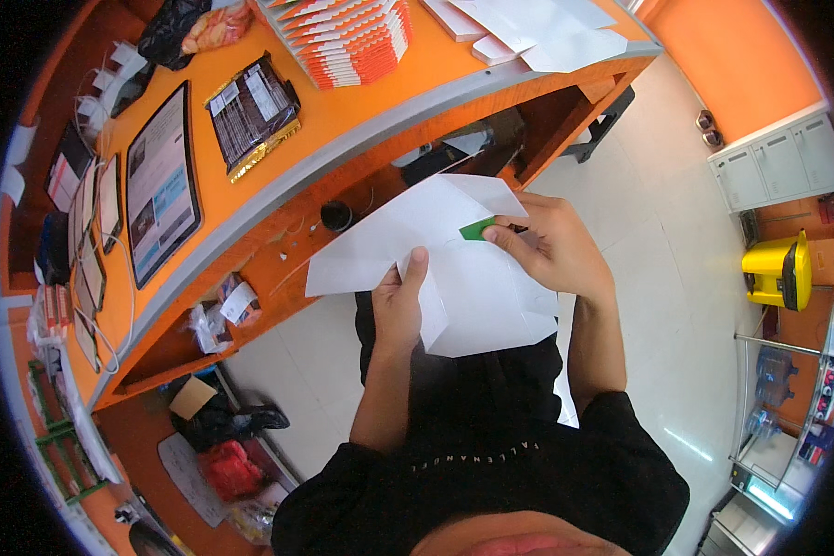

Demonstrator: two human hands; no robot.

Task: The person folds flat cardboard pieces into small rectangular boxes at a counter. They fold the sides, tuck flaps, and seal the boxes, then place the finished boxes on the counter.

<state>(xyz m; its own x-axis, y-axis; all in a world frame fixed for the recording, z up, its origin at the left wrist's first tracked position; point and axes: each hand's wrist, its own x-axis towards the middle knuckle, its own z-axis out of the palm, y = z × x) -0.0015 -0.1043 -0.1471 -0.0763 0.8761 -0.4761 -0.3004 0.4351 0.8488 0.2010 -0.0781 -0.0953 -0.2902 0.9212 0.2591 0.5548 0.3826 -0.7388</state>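
A white cardboard box blank (486,301), partly folded along its creases, is held in front of my chest. My left hand (400,301) grips its near left part, thumb on top and fingers curled at the edge and underneath. At the far right side my right hand (556,246) is closed on the blank, with thumb and forefinger at a small green flap (476,229). Some of the right fingers are hidden behind the cardboard. A wide white panel (366,246) of the same blank sticks out to the left, beyond my left thumb.
An orange curved counter (296,139) with an open shelf beneath runs along the far left. On it are a tablet (164,181), a dark package (253,113), a stack of orange-and-white folded cartons (347,42) and white sheets (537,28). A yellow bin (774,269) stands at right.
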